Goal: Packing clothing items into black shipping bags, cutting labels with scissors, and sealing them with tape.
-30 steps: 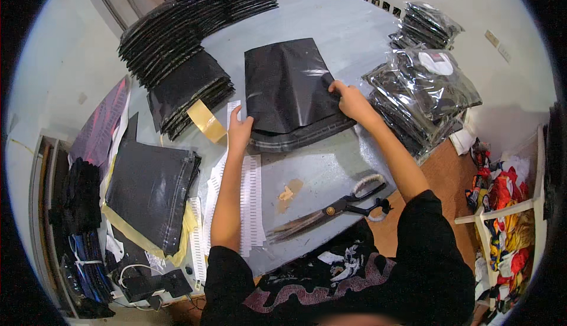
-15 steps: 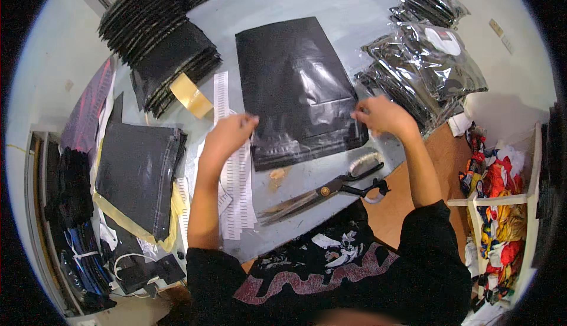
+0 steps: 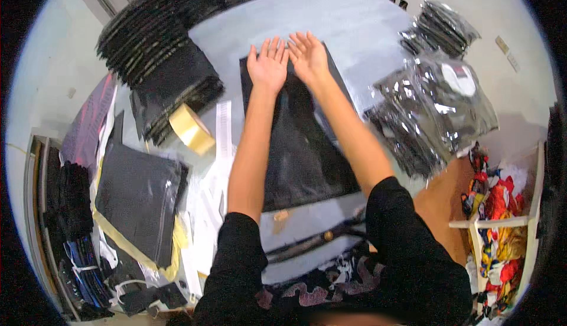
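Note:
A black plastic mailing bag [image 3: 307, 166] lies flat on the pale table in front of me. My left hand [image 3: 270, 69] and my right hand [image 3: 309, 60] are side by side over its far end, palms turned up. Both have their fingers stretched out and apart, with nothing in them. Whether the backs of the hands touch the bag I cannot tell. Partly behind my right sleeve, large black scissors [image 3: 304, 246] rest between the bag and my body.
Left of the bag are a tape roll [image 3: 192, 129], strips of white labels [image 3: 224, 131] and a stack of black bags [image 3: 139, 199]. Folded black packs [image 3: 142, 45] are piled at the far left. Clear-wrapped garments [image 3: 434, 107] lie at the right, above a shelf of colourful cloth [image 3: 502, 202].
Both hands have moved from the bag's near sides to its far end, turning palm up and opening. The bag's near edge now lies flat, and the whole view has shifted slightly.

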Tool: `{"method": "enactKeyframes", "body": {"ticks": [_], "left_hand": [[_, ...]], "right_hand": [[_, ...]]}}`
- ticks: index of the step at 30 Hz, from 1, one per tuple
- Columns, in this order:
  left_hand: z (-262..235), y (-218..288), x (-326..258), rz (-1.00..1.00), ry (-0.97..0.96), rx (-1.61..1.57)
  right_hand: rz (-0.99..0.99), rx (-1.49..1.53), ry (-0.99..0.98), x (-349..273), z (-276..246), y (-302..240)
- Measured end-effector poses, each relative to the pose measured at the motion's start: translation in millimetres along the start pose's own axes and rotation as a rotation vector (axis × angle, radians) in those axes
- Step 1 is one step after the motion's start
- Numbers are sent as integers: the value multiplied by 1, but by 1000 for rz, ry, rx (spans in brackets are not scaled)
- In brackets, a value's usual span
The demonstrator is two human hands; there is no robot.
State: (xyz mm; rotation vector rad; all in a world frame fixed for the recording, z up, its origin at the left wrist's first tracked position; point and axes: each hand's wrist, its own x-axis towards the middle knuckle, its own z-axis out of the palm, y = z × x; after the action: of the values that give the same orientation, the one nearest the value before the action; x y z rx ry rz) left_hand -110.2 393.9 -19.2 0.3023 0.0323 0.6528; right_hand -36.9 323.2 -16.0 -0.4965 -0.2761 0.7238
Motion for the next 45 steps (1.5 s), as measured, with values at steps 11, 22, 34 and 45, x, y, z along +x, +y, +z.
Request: {"method": "enactKeyframes", "body": {"ticks": [11,22,34,45], "left_hand": [[-101,12,40,27,124,-262],[-24,22,21,49,-356,-327],[-101,-3,49,39,69,-276],[-80,-38,47,106,45,20]], "right_hand": [[-70,618,127,50,-121,-5],[-46,642,-514,27,-60,-24],[-8,401,195,55,-103,5],[-63,50,-89,52,-69,38]]}}
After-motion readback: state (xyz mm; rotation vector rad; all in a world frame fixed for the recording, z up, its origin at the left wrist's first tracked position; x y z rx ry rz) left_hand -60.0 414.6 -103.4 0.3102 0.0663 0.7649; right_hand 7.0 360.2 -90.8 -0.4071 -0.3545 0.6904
